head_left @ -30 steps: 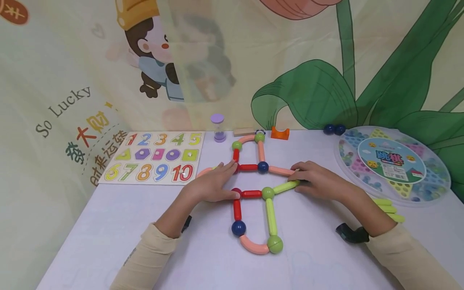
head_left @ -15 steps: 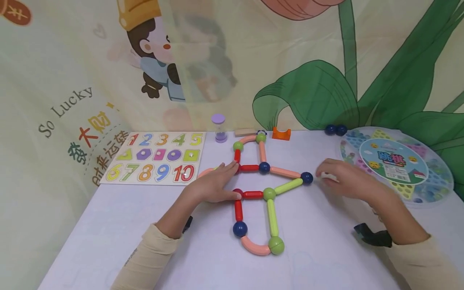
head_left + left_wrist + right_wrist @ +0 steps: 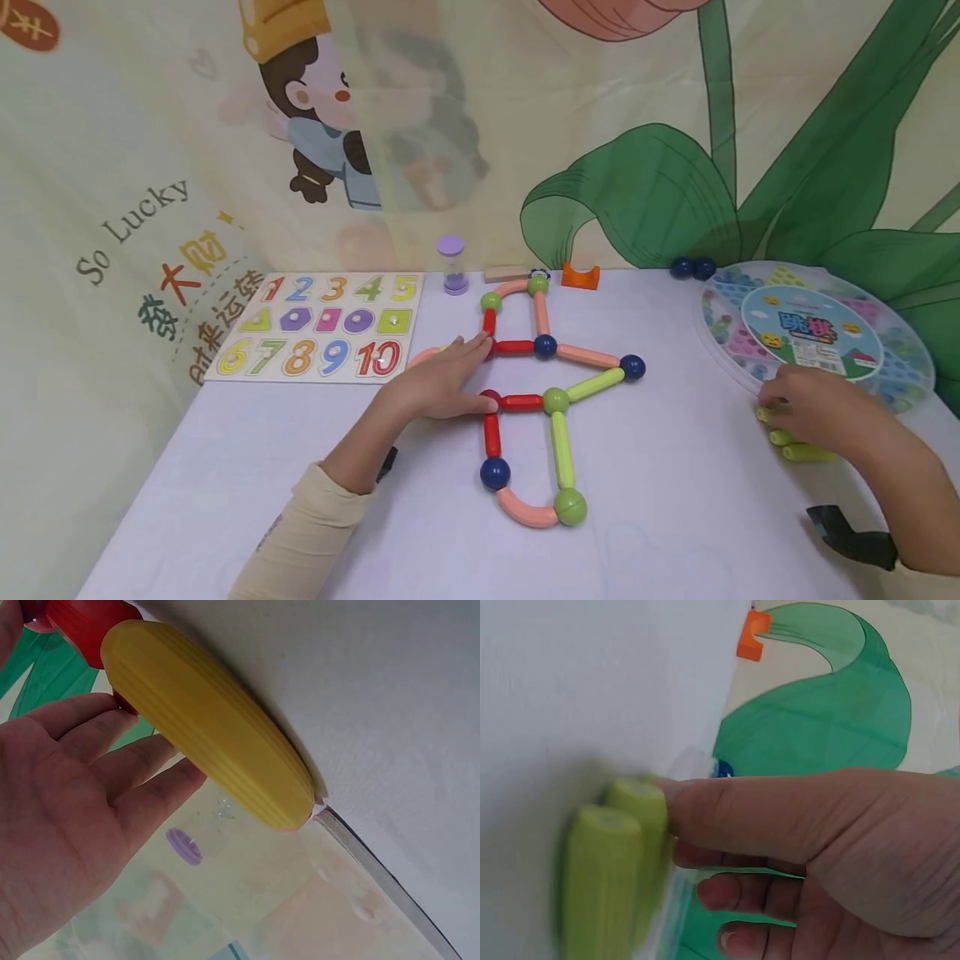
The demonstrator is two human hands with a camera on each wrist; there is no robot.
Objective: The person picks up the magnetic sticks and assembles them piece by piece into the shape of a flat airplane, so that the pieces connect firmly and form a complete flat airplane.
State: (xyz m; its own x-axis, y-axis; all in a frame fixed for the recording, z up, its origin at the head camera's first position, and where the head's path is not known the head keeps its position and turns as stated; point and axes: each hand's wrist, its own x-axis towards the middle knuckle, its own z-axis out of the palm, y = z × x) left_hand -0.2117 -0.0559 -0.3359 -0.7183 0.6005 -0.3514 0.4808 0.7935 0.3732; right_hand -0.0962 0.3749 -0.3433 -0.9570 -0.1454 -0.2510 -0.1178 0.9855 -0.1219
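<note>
On the table lies a figure of magnetic rods and balls, with red rods (image 3: 522, 402), light green rods (image 3: 562, 450), pink rods (image 3: 588, 357) and blue balls (image 3: 632, 367). My left hand (image 3: 438, 383) rests on its left side with fingers extended, thumb on a red ball (image 3: 489, 402), fingertips at another. A yellow rod (image 3: 210, 724) runs past those fingers in the left wrist view. At the right, my right hand (image 3: 828, 412) pinches the farthest light green rod (image 3: 762, 414) of a small group between thumb and finger. Two loose light green rods (image 3: 604, 877) lie beside it.
A round Chinese checkers set (image 3: 813, 321) lies right behind the right hand. At the back stand a purple sand timer (image 3: 452, 265), an orange block (image 3: 581, 276) and two blue balls (image 3: 692, 267). A number puzzle board (image 3: 315, 327) lies at the left.
My right hand has let go of the figure's right corner, uncovering the blue ball there, and moved right to the loose light green rods. The left hand has stayed in place.
</note>
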